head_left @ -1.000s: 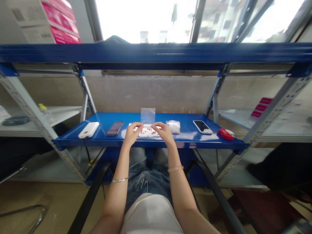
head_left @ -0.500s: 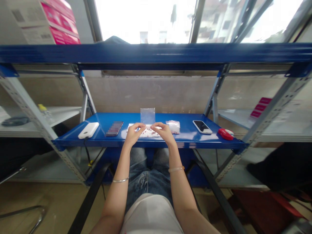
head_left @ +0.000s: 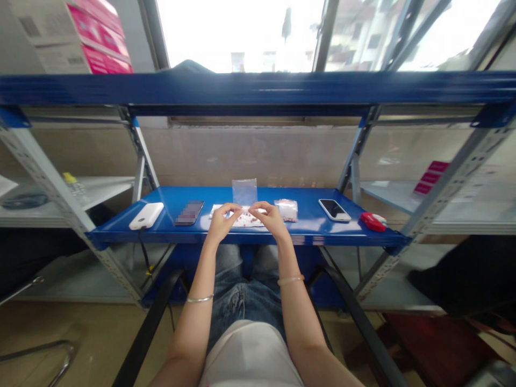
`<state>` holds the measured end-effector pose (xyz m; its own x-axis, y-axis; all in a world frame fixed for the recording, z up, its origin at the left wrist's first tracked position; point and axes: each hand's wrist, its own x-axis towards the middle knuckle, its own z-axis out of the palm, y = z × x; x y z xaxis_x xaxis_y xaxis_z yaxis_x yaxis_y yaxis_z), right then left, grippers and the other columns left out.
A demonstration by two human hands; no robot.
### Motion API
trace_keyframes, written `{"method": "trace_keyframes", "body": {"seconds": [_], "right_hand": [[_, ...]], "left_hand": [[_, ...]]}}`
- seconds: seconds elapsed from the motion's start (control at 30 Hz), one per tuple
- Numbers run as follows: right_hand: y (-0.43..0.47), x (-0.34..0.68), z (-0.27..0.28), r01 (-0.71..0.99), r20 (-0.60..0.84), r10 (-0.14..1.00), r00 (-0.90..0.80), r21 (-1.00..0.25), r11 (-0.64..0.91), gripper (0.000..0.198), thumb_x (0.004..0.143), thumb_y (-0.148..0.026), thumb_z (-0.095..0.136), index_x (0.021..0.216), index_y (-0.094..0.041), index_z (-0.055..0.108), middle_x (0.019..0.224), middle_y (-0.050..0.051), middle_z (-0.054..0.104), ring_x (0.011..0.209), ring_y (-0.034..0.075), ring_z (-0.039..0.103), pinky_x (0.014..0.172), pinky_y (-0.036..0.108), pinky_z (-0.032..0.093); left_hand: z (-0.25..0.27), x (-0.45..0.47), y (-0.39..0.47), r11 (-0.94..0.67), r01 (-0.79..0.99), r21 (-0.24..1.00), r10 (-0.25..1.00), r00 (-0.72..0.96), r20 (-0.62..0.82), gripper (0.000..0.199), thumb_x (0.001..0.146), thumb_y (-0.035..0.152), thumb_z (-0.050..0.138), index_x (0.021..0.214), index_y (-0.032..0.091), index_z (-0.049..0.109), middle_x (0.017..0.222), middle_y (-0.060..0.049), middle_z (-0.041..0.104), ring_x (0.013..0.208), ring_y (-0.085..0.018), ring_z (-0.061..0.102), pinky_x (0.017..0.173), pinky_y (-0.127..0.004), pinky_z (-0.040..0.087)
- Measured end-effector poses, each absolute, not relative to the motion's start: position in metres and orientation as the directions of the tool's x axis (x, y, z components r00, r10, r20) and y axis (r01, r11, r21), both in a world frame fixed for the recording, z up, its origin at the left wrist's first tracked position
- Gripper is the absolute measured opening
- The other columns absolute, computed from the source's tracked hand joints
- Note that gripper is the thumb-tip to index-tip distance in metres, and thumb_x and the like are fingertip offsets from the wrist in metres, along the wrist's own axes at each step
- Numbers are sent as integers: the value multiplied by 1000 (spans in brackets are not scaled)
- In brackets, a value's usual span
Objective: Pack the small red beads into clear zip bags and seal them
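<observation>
The person's left hand [head_left: 220, 221] and right hand [head_left: 272, 219] are facing each other over a blue desk [head_left: 310, 223], each curving thumb and forefinger into a narrow pinch. The two sets of fingertips are pointing inward, nearly meeting. Whether either grip is holding anything is too small to tell. A white sheet [head_left: 252, 221] scattered with small dark red bead-like pieces is lying just below and between the grips, near the desk's front edge. Its long axis is running left to right, parallel to that edge, the hands partly covering its ends. Just beyond the fingertips, a clear plastic bag [head_left: 244, 192] is lying squarely, pointing away from the person. A filled plastic bag [head_left: 286, 209] is resting just right of the right hand. Farther out, a dark phone [head_left: 189, 213] and a white power bank [head_left: 147, 215] are lying to the left; a white-framed phone [head_left: 334, 210] and a red-and-white object [head_left: 373, 221] are lying to the right.
</observation>
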<state>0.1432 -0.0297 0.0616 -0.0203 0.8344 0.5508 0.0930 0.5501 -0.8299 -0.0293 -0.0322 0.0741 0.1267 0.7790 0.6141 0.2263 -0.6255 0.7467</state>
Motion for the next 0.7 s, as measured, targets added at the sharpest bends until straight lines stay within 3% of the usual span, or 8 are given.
{"method": "trace_keyframes", "body": {"seconds": [0.17, 0.7], "right_hand": [[-33, 141, 64, 65, 531, 846, -52, -843, 534, 28, 68, -44, 68, 77, -17, 68, 87, 6, 64, 82, 19, 59, 63, 28, 51], [-32, 130, 65, 266, 592, 805, -45, -769, 581, 21, 75, -39, 62, 78, -19, 68, 86, 5, 66, 87, 20, 60, 72, 32, 48]], "left_hand": [[75, -29, -34, -602, 225, 766, 798, 123, 591, 19, 72, 35, 64, 77, 17, 67, 88, -6, 69, 88, -20, 61, 83, -32, 45], [70, -32, -28, -627, 246, 739, 776, 107, 622, 19, 74, 35, 63, 78, 17, 66, 86, -6, 68, 86, -19, 61, 83, -32, 46]]}}
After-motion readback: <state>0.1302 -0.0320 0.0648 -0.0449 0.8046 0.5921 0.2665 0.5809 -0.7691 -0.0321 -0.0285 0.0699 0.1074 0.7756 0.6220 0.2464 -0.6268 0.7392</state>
